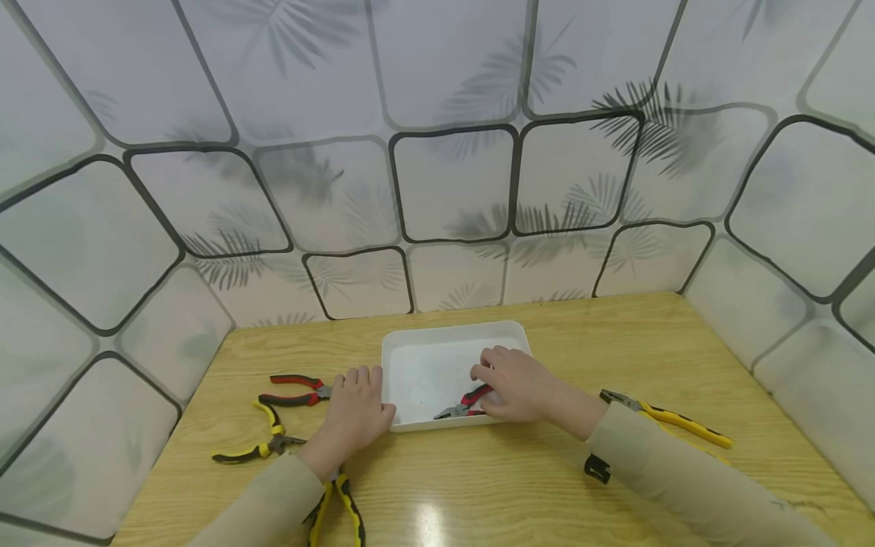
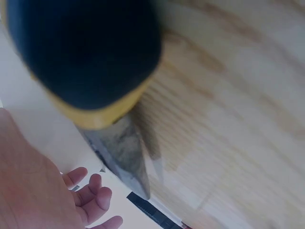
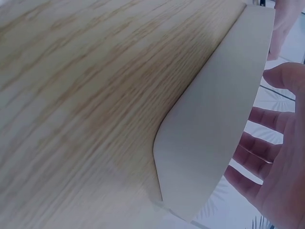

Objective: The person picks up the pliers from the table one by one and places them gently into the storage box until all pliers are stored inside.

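Your right hand (image 1: 516, 384) arches over the right part of a shallow, white rectangular tray (image 1: 424, 368), fingers loosely bent and spread; you cannot tell whether it grips the steel pliers with red-and-black handles (image 1: 476, 394) lying in the tray, partly beneath it. Your left hand (image 1: 357, 406) holds nothing visible, its fingers relaxed at the tray's left edge. Just left of that hand lie a second red-and-black-handled pair (image 1: 301, 399) and yellow-and-black long-nosed pliers (image 1: 276, 443). Yellow-handled pliers (image 1: 687, 428) lie beyond your right forearm.
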Motion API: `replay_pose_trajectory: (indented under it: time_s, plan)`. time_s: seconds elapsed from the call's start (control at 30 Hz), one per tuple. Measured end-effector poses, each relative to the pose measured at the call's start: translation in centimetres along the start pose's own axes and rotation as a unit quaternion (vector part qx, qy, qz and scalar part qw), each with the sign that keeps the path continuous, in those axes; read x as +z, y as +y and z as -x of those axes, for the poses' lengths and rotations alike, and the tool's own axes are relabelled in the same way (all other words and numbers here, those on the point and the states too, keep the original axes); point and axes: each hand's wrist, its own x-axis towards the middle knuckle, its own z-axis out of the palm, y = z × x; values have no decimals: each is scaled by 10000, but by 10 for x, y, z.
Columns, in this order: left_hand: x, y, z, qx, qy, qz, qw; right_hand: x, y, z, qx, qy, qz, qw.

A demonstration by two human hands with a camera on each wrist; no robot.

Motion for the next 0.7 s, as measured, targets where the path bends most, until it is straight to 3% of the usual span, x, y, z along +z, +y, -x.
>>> replay_pose_trajectory:
  time_s: [0.23, 0.5, 0.7]
  plan:
    - [3, -2, -1, -5, 8, 38, 10000, -2, -2, 3, 24, -15, 159, 9999]
    - [10, -5, -3, 78, 264, -26, 9996, -2, -1, 7, -28, 7, 320, 9995]
    - [9, -4, -4, 1, 136, -87, 9999, -4, 0, 10, 23, -26, 457, 9990]
